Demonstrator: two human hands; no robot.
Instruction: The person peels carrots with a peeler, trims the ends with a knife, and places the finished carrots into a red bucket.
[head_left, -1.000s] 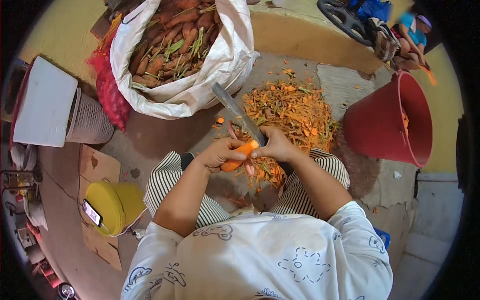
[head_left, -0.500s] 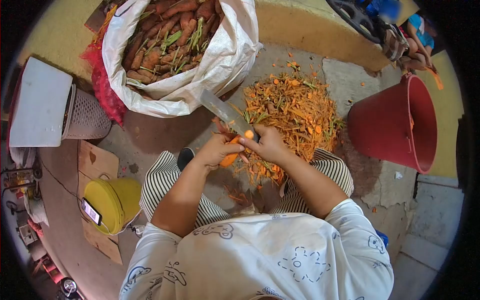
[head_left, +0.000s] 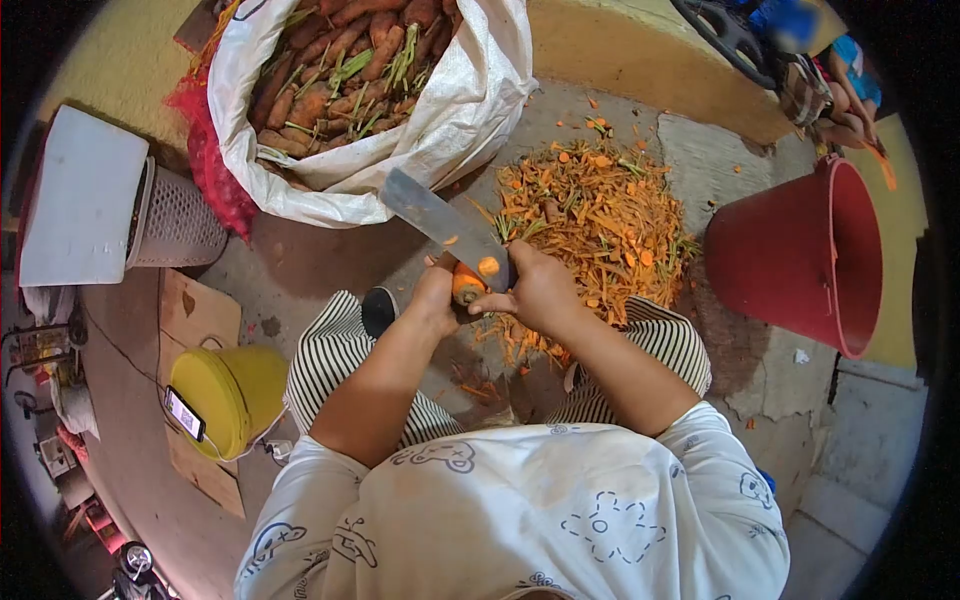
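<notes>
Left hand (head_left: 437, 297): closed around the carrot (head_left: 466, 285); we hold it end-up over the gap between our knees, so that scraps fall to the floor and not on our lap.
Right hand (head_left: 540, 290): wrapped around the handle of the knife (head_left: 445, 225), its blade slanting up and away to the left, the flat side facing us.
Carrot: directly between our two hands, its cut orange end showing just beneath the blade (the rest is hidden by the fingers).
Peelings pile (head_left: 595, 220): on the floor just beyond our right hand, where trimmings drop.
White sack (head_left: 455, 120): open and full of unpeeled carrots, beyond our left hand within reach.
Red bucket (head_left: 800, 250): well to the right of our right hand (contents not visible).
Yellow tub (head_left: 225, 400): behind and left of our left elbow, a phone (head_left: 185, 414) resting on its rim.
</notes>
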